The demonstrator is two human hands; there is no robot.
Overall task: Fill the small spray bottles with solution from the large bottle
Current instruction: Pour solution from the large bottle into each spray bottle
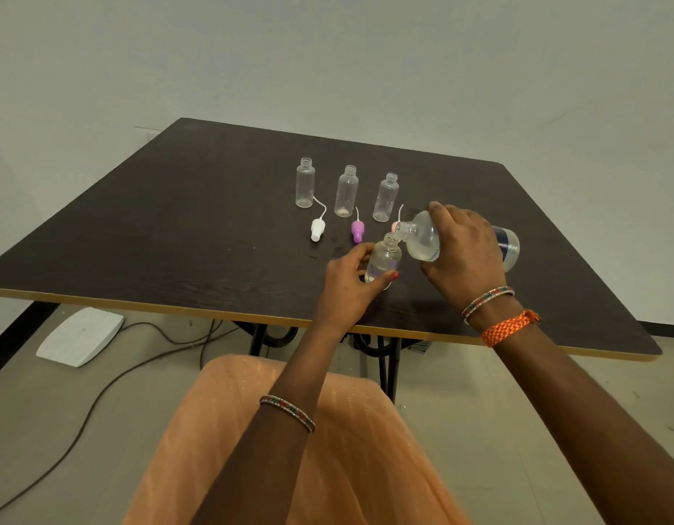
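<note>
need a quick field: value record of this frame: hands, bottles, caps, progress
left hand: grips small bottle upright on table
right hand: holds large bottle, tipped, mouth at the small bottle's neck
fill state: some liquid in held small bottle, not full
waiting bottles: three uncapped, upright in a row, left, middle, right; look empty
spray caps: white and purple lying on table; a pink one partly hidden behind large bottle's neck

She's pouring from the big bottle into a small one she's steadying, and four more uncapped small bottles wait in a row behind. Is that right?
Not quite: the head view shows three uncapped small bottles waiting in the row, not four. The rest holds: the large bottle tips into the small bottle she steadies.
</note>
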